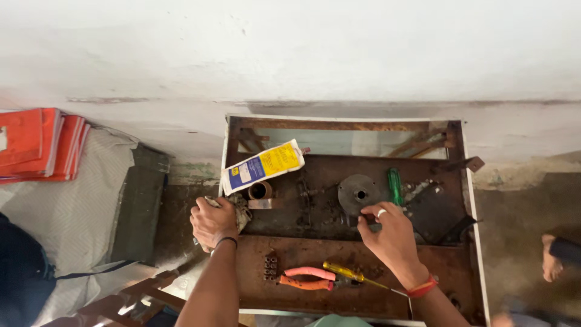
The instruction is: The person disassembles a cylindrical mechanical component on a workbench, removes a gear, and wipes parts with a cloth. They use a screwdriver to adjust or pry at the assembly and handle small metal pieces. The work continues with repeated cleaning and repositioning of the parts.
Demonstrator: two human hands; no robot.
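I see a rusted metal tray (363,254), flat and pitted brown, with thin raised white-edged walls. Left hand (212,221) is at the tray's left edge, fingers curled tight around a grimy crumpled rag (242,209). Right hand (387,233) sits mid-tray, fingertips pinched on a small dark part I can't make out, just below a round grey metal disc (359,194) with a centre hole. Green-handled screwdriver (394,184) lies just right of the disc. Front shelf: orange-grip pliers (305,278), yellow-handled screwdriver (345,272), both near the right wrist. Glossy white, yellow and blue tube (263,166) leans over the back left corner. Bare rusty floor shows between the hands.
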